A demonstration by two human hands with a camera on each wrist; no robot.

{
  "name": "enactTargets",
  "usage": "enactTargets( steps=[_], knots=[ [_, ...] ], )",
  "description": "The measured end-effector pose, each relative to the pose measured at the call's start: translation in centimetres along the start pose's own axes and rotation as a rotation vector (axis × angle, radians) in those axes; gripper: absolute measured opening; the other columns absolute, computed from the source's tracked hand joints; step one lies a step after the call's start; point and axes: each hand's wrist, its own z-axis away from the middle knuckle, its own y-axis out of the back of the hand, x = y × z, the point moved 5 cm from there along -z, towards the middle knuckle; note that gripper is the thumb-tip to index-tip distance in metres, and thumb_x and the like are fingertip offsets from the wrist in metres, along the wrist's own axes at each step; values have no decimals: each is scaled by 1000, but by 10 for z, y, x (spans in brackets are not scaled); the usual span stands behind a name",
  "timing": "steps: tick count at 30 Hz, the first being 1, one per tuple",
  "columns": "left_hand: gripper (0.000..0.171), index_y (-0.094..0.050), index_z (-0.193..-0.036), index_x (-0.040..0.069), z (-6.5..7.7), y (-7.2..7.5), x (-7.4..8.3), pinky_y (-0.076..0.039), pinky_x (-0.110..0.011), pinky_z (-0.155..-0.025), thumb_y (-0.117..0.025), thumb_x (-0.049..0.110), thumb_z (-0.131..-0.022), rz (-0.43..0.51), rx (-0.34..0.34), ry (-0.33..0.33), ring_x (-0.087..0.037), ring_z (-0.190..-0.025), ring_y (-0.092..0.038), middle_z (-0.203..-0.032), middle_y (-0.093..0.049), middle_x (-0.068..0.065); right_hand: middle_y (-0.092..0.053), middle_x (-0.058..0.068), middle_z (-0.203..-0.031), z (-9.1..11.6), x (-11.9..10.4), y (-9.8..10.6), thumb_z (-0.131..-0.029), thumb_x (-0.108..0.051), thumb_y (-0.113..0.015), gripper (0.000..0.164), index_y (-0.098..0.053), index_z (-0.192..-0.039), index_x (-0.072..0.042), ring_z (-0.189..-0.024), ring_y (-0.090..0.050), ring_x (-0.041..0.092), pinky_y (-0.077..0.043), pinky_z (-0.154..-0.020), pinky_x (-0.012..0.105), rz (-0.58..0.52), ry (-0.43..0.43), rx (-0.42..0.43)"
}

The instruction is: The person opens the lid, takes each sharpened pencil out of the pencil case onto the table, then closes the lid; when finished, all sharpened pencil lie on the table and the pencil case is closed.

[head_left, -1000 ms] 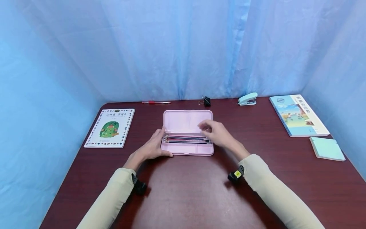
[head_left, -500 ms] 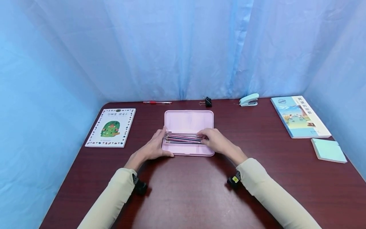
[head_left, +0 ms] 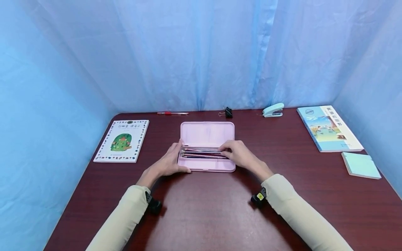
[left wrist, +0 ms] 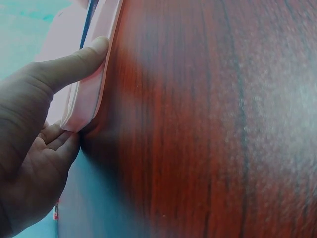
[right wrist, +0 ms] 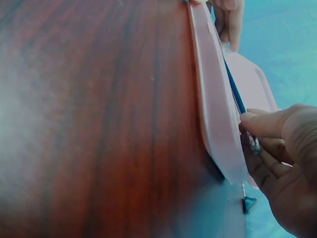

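Observation:
The pink pencil case (head_left: 204,165) lies open on the table, its lid (head_left: 207,133) folded back. Several pencils (head_left: 201,155) lie lengthwise in its tray. At the case's left end my left hand (head_left: 169,161) holds the case, thumb along the front edge and fingers round the end; the left wrist view shows this thumb (left wrist: 81,67) on the front wall. Over the right end, my right hand (head_left: 237,152) has its fingers in among the pencils. In the right wrist view its thumb and fingers pinch a dark blue pencil (right wrist: 234,88) near the end. Their grip hides the other pencil ends.
A red-capped pen (head_left: 172,113), a black binder clip (head_left: 228,112) and a mint stapler (head_left: 273,110) lie along the back edge. A white book (head_left: 122,141) is at left. At right are a blue-and-white book (head_left: 329,129) and a mint notepad (head_left: 361,165).
My right hand has come down from above the case's right end onto the pencils and taken hold there. The pencils have shifted slightly in the tray. My left hand stays on the case.

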Motion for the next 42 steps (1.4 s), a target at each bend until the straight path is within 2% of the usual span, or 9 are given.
enactTargets(
  steps=[5,10,17,23,27,33,39,42],
  knots=[
    [121,-6,-148,5,0,-1,0,-28,-40,-105,-82,46,-63,-3,1,3,-24,-127,-30,-138,-29,-15,-68,0,-90,3,13,19,-83,-8,-67,11,-73,-92,-12,-86,-60,14,-47,-78,35,-53,-29,16],
    [122,-6,-148,6,1,-1,1,-28,-41,-104,-82,46,-62,7,8,-1,-25,-126,-30,-138,-29,-15,-68,-3,-92,14,36,50,-84,-15,-67,11,-73,-93,-17,-91,-59,15,-44,-81,36,-43,-79,21],
    [121,-6,-148,6,2,0,0,-27,-41,-104,-82,44,-62,10,20,-33,-25,-127,-28,-139,-29,-13,-68,-3,-95,46,83,90,-88,-24,-63,15,-72,-99,-17,-90,-56,15,-43,-77,32,-29,-202,-2],
    [121,-6,-148,5,1,0,0,-27,-41,-104,-82,45,-63,10,19,-40,-25,-126,-29,-138,-30,-14,-66,4,-102,77,126,111,-90,-29,-59,22,-70,-103,-15,-93,-51,19,-41,-74,23,-86,-337,-49],
    [121,-6,-148,5,0,0,-1,-27,-41,-104,-82,45,-63,15,14,-29,-24,-127,-29,-139,-29,-13,-64,8,-106,89,147,118,-91,-27,-58,23,-69,-104,-12,-93,-50,21,-40,-75,22,-90,-374,-34],
    [121,-6,-148,6,1,-1,-1,-28,-40,-104,-81,47,-63,12,9,-16,-23,-126,-29,-139,-29,-12,-65,8,-104,90,164,117,-89,-30,-60,21,-71,-100,-15,-95,-52,21,-39,-82,38,-7,-369,35],
    [121,-5,-149,8,0,-2,-2,-28,-40,-104,-81,48,-62,12,4,-8,-23,-125,-30,-138,-29,-12,-65,8,-102,83,167,111,-86,-19,-65,11,-73,-94,-17,-98,-55,24,-39,-84,45,28,-352,80],
    [121,-5,-149,9,1,-2,-2,-29,-41,-103,-81,48,-62,12,4,0,-23,-124,-30,-138,-29,-12,-65,7,-99,81,163,111,-86,-14,-65,11,-73,-94,-16,-94,-55,24,-39,-81,44,56,-307,93]
  ],
)
